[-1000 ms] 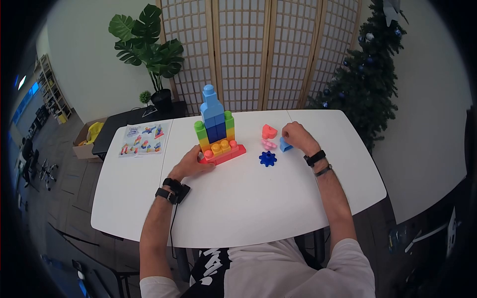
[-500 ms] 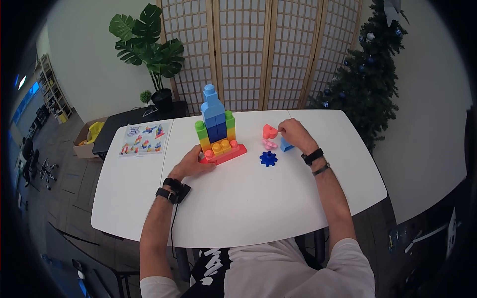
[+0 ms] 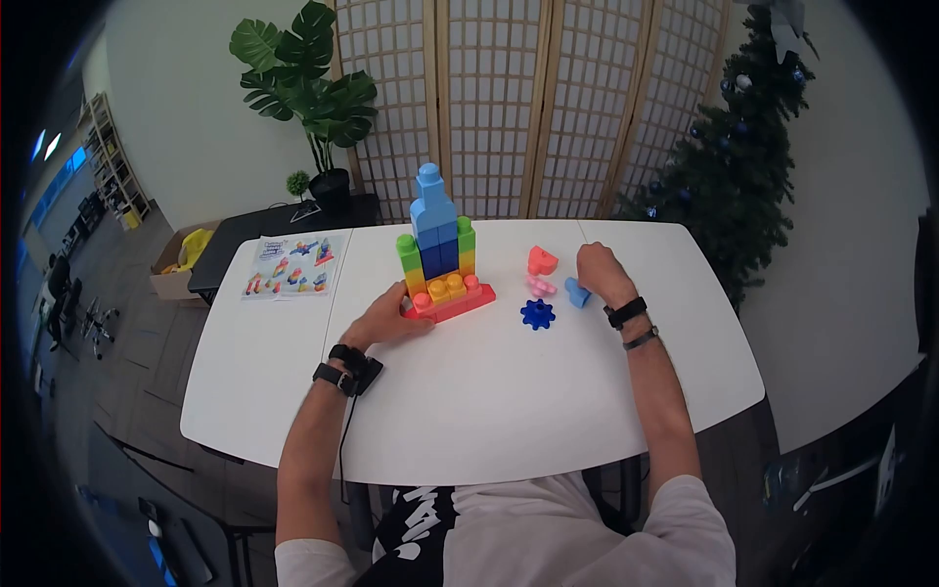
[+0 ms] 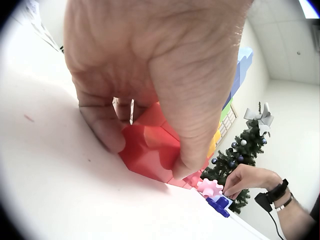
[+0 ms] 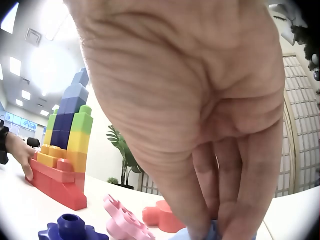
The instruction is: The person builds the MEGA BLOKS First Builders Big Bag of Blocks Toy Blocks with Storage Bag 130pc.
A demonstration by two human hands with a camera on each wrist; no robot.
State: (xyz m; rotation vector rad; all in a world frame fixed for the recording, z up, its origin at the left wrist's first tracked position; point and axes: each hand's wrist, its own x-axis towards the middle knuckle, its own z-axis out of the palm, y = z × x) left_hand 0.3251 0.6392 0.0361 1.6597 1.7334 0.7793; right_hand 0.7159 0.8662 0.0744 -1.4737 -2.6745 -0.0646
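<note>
My left hand (image 3: 386,321) grips the left end of the red base (image 4: 150,152) of a block tower, with thumb and fingers on either side of it. The tower has yellow and green blocks (image 3: 467,240) at its sides and a blue column (image 3: 433,215) rising in the middle. Over on the right, my right hand (image 3: 606,277) pinches a light blue block (image 3: 577,293) between thumb and fingers, low over the table. Beside it lie a coral block (image 3: 542,260), a pink gear-shaped piece (image 3: 540,287) and a dark blue gear (image 3: 537,314).
A printed sheet (image 3: 293,266) with pictures of block builds lies at the table's left. Behind the white table (image 3: 469,411) stand a folding screen (image 3: 494,117), a potted plant (image 3: 323,108) and a decorated tree (image 3: 743,166).
My right hand moved left toward the coral block, then back right to the light blue block, which is now turned. The left hand keeps its hold on the base. The head view has shifted slightly.
</note>
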